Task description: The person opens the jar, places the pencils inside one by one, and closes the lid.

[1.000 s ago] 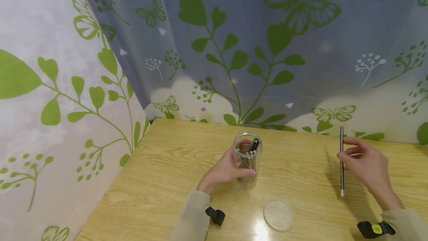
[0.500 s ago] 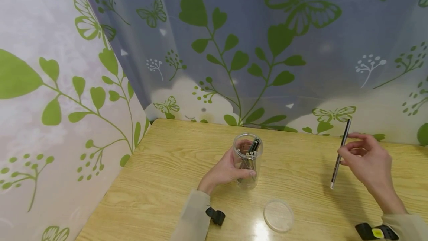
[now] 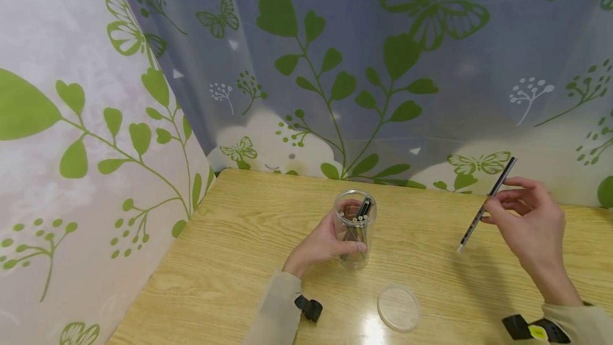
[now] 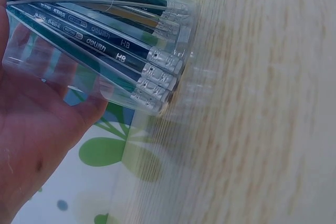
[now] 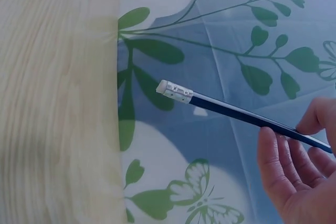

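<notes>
My left hand (image 3: 318, 241) grips a clear plastic jar (image 3: 354, 265) from its left side, thumb across the front. Several dark pencils (image 4: 113, 43) stand inside it, their metal-banded eraser ends at the bottom in the left wrist view. Off to the right, above the table, my right hand (image 3: 531, 222) pinches a single dark striped pencil (image 3: 487, 205) between thumb and fingers. That pencil slants, its eraser end (image 5: 174, 92) pointing down and left toward the table. A round clear lid (image 3: 398, 308) lies flat on the table, in front of the jar and to its right.
The wood-grain table (image 3: 230, 238) meets a blue-grey curtain (image 3: 297, 95) printed with green leaves and butterflies along its back edge. A pale printed sheet (image 3: 38, 174) hangs at the left side. Each wrist wears a black strap (image 3: 308, 309).
In my right hand the pencil has swung from nearly vertical to a slant, its eraser end moving left and up and its other end right. The left hand and jar stay still.
</notes>
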Available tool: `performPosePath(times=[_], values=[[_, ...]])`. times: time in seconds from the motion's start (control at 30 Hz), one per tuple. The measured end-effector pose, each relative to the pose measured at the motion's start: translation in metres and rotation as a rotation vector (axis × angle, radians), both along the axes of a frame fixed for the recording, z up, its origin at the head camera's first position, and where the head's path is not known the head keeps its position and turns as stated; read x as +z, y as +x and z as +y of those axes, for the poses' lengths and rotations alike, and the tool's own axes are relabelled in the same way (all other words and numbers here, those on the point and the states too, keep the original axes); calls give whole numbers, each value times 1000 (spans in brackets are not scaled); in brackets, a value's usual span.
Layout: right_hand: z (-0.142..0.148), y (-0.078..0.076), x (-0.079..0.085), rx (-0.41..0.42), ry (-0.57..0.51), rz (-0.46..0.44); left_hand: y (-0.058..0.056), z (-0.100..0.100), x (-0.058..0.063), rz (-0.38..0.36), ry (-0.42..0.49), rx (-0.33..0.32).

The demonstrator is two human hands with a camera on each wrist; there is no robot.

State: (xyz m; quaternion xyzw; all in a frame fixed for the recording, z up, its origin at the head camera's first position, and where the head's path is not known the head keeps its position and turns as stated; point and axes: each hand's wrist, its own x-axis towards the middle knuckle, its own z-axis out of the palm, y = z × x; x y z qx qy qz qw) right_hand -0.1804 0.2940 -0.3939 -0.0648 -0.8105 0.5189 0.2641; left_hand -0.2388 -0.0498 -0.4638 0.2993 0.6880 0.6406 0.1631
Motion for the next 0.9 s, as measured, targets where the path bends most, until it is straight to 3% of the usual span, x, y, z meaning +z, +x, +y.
performPosePath(times=[0.13, 0.37, 0.5, 0.73, 0.9], values=[[-5, -1, 6, 9, -72, 33, 0, 0, -1, 6, -4, 1], [-15, -4, 18, 71, -376, 181, -1, 0, -1, 17, -5, 2], [-21, -5, 22, 105, -426, 261, -2, 0, -1, 8, -4, -1], [-29, -5, 29, 107, -393, 344, -3, 0, -2, 8, 2, -16], [-37, -5, 37, 144, -462, 409, -2, -1, -2, 0, -2, -19]])
